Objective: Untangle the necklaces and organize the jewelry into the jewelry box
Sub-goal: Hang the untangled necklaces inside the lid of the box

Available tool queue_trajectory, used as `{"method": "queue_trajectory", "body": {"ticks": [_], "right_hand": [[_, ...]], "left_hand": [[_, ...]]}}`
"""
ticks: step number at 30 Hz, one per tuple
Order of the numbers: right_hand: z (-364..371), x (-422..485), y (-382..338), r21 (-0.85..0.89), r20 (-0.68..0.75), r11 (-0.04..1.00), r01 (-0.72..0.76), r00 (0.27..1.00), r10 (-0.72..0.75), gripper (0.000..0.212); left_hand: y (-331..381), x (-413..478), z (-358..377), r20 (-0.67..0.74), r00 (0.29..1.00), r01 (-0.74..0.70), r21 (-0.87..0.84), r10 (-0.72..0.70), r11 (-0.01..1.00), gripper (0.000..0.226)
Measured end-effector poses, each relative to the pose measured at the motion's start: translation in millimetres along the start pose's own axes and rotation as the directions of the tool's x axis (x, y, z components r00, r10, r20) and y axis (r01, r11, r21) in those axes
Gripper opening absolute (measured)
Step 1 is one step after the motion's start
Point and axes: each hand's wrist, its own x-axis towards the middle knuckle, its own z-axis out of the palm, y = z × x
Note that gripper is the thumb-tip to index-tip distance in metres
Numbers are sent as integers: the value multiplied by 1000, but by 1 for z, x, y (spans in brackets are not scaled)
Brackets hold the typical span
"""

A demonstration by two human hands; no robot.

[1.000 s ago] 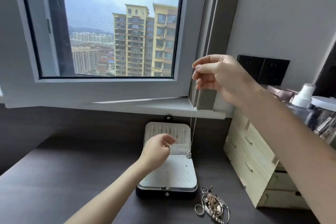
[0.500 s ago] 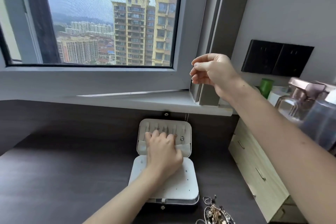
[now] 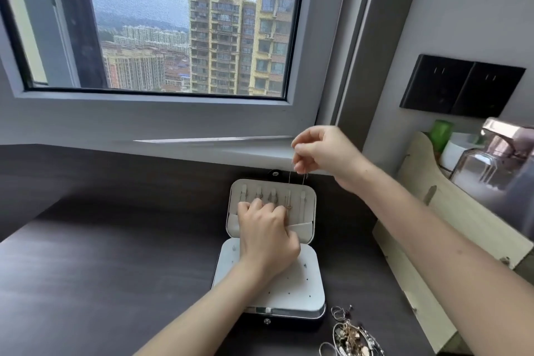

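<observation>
The right grip (image 3: 325,153), a bare hand, has come down from in front of the window frame to sill level, just above the open lid, while the left grip (image 3: 267,235) stays on the lid. The right grip's thumb and fingertips pinch a thin necklace (image 3: 289,176), whose two strands hang straight down to the lid (image 3: 307,205) of the jewelry box (image 3: 289,289). The left grip lies knuckles up, fingers bent against the lower part of the lid at the edge of its pocket; whether it pinches the chain cannot be told. The box lies open on the dark worktop (image 3: 101,269), lid tilted back toward the window (image 3: 187,37), its white base panel dotted with small holes. Just right of the box's front corner lies a tangled heap of jewelry (image 3: 351,337). Further right stands a pale wooden drawer unit (image 3: 450,220) carrying a glass pump bottle (image 3: 488,165), below black wall sockets (image 3: 462,87).
</observation>
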Motion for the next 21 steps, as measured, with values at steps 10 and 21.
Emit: {"method": "queue_trajectory", "body": {"ticks": [10, 21], "right_hand": [[24, -12, 43, -466, 84, 869, 164, 986, -141, 15], [49, -12, 82, -869, 29, 353, 346, 748, -663, 16]], "left_hand": [[0, 0, 2, 4, 1000, 20, 4, -20, 1000, 13], [-1, 0, 0, -71, 993, 81, -138, -92, 987, 6]]}}
